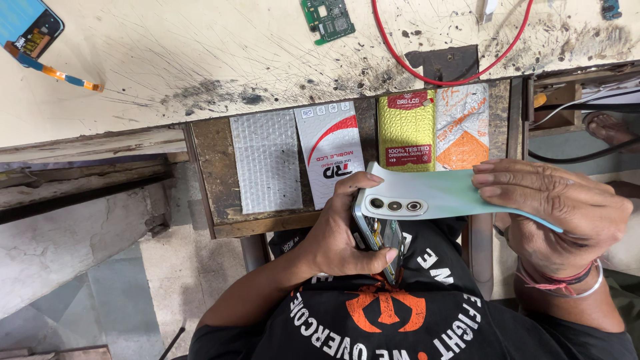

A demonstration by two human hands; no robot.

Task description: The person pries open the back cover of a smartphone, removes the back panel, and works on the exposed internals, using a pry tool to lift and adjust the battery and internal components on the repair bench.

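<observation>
Left hand: my fingers grip one phone near my chest.
Right hand: fingers flat, pressing the one pale green back cover, lifted off the phone's right side.
Drawer: four packets in a row.
Bench, far: one circuit board, one red wire.

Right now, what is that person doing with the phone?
A person seated at a scratched workbench has a pale green phone in both hands. The left hand grips the camera end, where the body looks parted from the back cover. The right hand lies flat on the back cover. A green circuit board and a red wire lie on the bench, and flat packets sit in an open drawer below.
</observation>
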